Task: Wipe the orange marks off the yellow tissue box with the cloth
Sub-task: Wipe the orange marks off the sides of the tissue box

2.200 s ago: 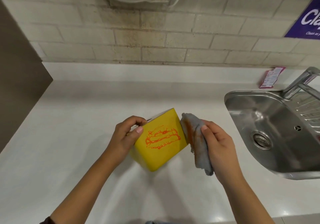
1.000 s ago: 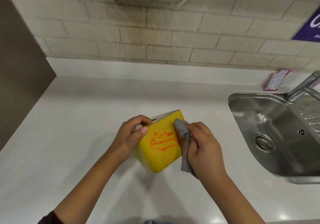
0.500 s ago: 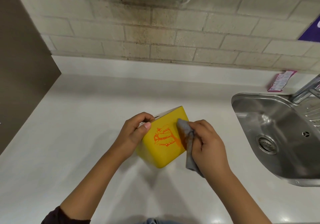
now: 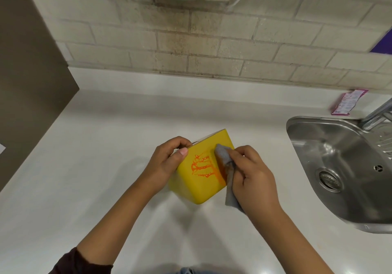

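The yellow tissue box (image 4: 195, 189) is tilted on the white counter, its marked side facing me. Orange marks (image 4: 201, 166) cover the middle of that face. My left hand (image 4: 167, 163) grips the box's upper left edge, thumb on the yellow face. My right hand (image 4: 252, 176) holds a grey cloth (image 4: 222, 157), stained orange, pressed against the right part of the marked face. The cloth's loose end (image 4: 231, 197) hangs down under my hand. The right part of the marks is hidden by the cloth.
A steel sink (image 4: 343, 167) with a tap (image 4: 377, 114) lies to the right. A pink packet (image 4: 347, 102) lies by the tiled wall. A brown panel (image 4: 27, 82) stands at the left. The white counter (image 4: 95, 146) spreads around the box.
My right hand brought the cloth from beside the box onto its marked face and slid it left across the marks. The visible orange area has shrunk on its right side.
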